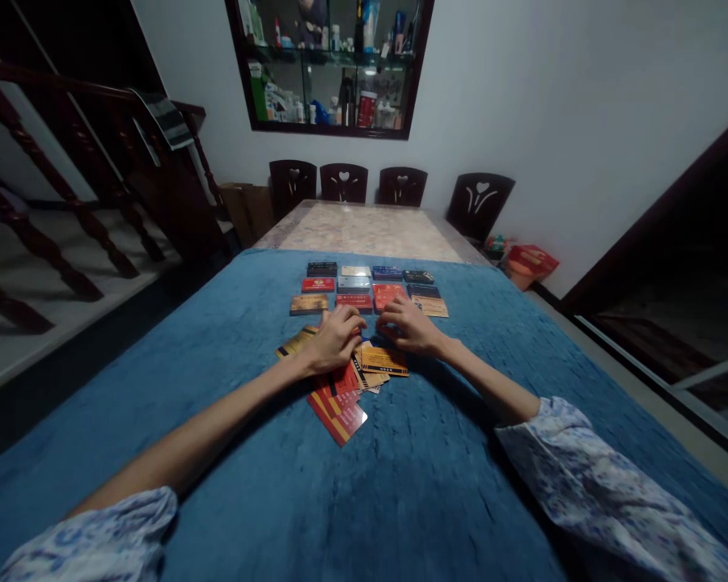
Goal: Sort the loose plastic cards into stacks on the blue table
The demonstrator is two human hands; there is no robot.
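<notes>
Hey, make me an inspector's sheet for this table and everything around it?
Surface: blue cloth over the near part; the pale table shows beyond.
Job's things: card stacks in three rows; loose cards overlapping nearer the person.
Clutter: nothing seen among the cards.
Hands: left hand over the loose cards; right hand beside a red stack, grip unclear.
Cables: nothing seen.
Surroundings: four dark chairs, wooden railing, wall cabinet.

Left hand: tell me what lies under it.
Loose cards in red and gold spread from under the left hand over the blue cloth; whatever it covers cannot be seen.
</notes>
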